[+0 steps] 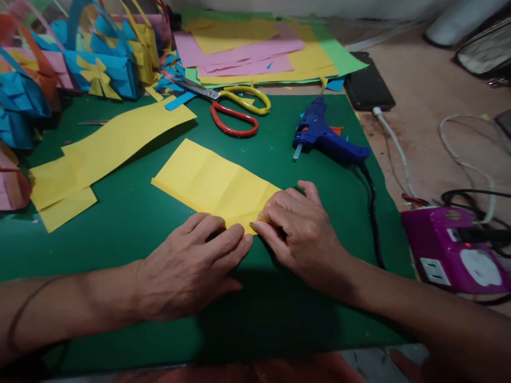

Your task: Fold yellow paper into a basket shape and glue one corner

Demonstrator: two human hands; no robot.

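A creased sheet of yellow paper (215,181) lies slantwise on the green mat, with a narrow fold along its near edge. My right hand (299,226) pinches its near right corner between thumb and curled fingers. Close beside it, my left hand (199,255) presses its bent fingers onto the near edge of the same sheet. The left thumb points right, below the paper. Beyond the sheet are scissors (231,106) with one yellow and one red handle, blades apart. A blue glue gun (327,133) lies to the right of them.
Yellow paper strips (104,143) lie at left on the green mat (139,234). Small paper baskets (99,69) crowd the back left. Coloured sheets (255,48) are stacked at the back. At right are a black phone (369,82), a purple power box (451,250) and cables.
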